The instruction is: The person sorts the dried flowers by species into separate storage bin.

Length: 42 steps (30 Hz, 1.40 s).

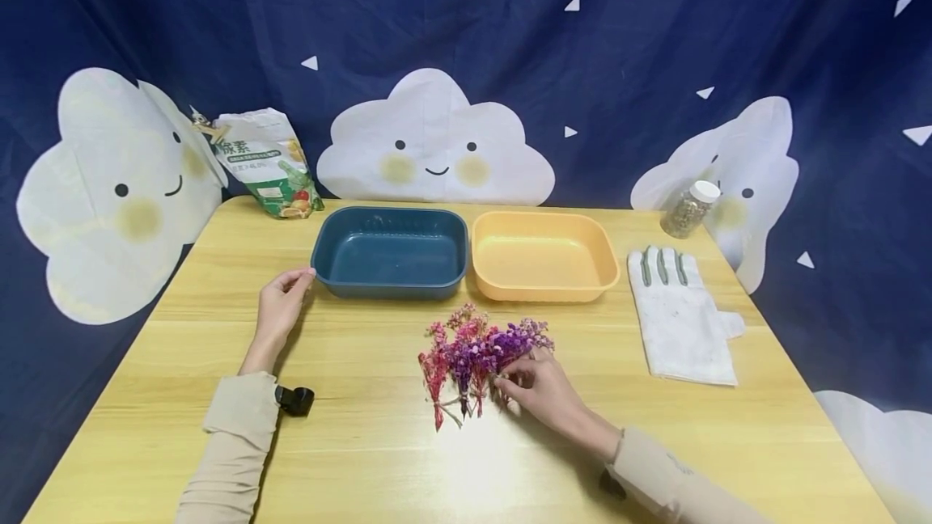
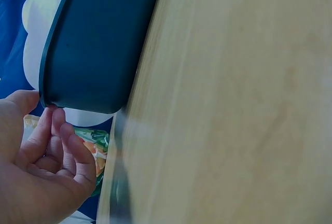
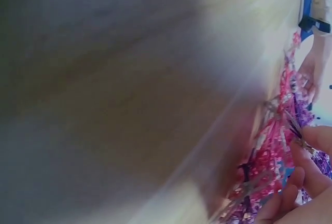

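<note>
Pinch low and gently: dry, light and quick to shed

My right hand [image 1: 548, 395] has thumb and forefinger closed on the thin dark stems of a small purple bunch of dried-looking flowers [image 1: 535, 334], at the right end of the cluster on the pale wooden table [image 1: 364, 459]. Beside it, overlapping, lie a bright pink bunch of the same kind [image 1: 434, 366] and another purple bunch [image 1: 462, 358], heads away from me, stem ends towards me. I cannot tell whether the bunch I pinch is clear of the wood.

I judge it nearly weightless, stiff along the stems yet brittle, with tiny heads that would crumble or drop if squeezed. The best hold seems low, on the stems, at the level where greyish twine [image 3: 272, 106] gathers its neighbours; the tangled heads look apt to snag.

My left hand [image 1: 282, 310] is nearly closed, thumb and fingertips nipping the rim of the dark blue, rounded rectangular plastic basin [image 1: 393, 291] at its near left corner. Its wall looks smooth, firm and rather slippery, probably light for its bulk, so the lip is the natural place to grip. It stands just beyond the flowers, towards their left, next to a pale orange basin of like shape [image 1: 542, 294].
</note>
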Motion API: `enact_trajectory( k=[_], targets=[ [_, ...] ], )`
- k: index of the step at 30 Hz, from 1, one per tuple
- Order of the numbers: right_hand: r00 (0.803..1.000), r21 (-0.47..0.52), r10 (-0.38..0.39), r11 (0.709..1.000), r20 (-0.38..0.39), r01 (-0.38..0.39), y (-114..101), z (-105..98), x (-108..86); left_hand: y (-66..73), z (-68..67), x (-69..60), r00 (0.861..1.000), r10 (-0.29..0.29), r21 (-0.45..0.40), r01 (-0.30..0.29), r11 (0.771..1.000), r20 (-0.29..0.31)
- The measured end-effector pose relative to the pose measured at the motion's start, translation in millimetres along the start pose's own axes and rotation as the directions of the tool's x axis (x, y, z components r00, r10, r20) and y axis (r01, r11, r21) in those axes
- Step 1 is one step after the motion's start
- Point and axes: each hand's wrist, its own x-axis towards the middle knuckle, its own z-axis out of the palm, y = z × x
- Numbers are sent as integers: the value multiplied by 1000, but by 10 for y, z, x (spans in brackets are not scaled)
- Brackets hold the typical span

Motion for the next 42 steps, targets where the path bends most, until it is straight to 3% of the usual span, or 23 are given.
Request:
enact_trajectory(
  k=[14,18,26,33,42],
  targets=[
    [991,34,-118,992,-69,120,-152,-132,49,-7,-12,-11,1000,-13,4,13,1000,-5],
    [988,48,-116,991,-100,121,-182,-179,134,-18,-13,-9,1000,-14,12,14,1000,-5],
    [991,142,-57,987,-121,74,-228,-242,360,-30,-21,-9,1000,-18,11,18,1000,-1],
    [986,114,-65,990,-156,84,-293,-284,633,-19,-35,-11,1000,-25,17,25,1000,7],
    [999,157,-8,987,-52,16,-410,-257,1037,13,-5,-22,1000,-13,11,13,1000,23]
  ],
)
